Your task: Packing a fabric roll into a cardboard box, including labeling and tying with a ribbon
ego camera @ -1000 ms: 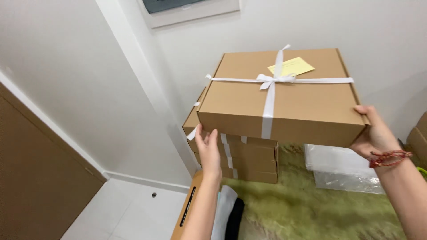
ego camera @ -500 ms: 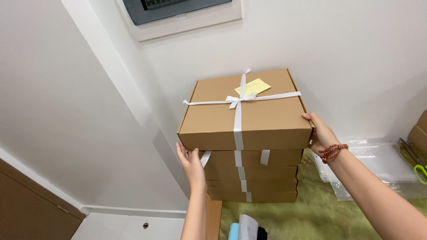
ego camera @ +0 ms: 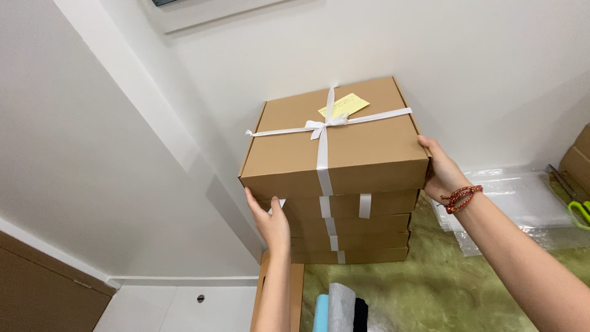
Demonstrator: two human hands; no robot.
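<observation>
Fingers of both hands were pressed flat against the flat kraft cardboard gift box [ego camera: 335, 144]: the left hand [ego camera: 268, 219] cupped its lower left front corner from beneath, fingers extended upward, and the right hand [ego camera: 444, 173] clasped its right side wall, a braided red bracelet [ego camera: 461, 198] on that wrist. Neither hand was closed into a fist; both gripped the box by opposing pressure. It sat at the top of a stack of similar kraft boxes [ego camera: 347, 237] against the white wall [ego camera: 479, 67], seemingly just touching the box beneath.

A white ribbon [ego camera: 322, 132] crossed its lid and ended in a bow, with a yellow note [ego camera: 344, 105] tucked under it. Every box was shut, so their contents could not be told.

My judgement was that the stack could lean or slide, since the top box overhung the lower ones towards the front left; uneven pressure from either hand might shift it. The loose note could also slip out.

Below lay a green mottled surface [ego camera: 430, 289], with clear plastic bags [ego camera: 522, 203] and green-handled scissors [ego camera: 574, 197] to the right, and folded cloths [ego camera: 338, 310] at the near edge.
</observation>
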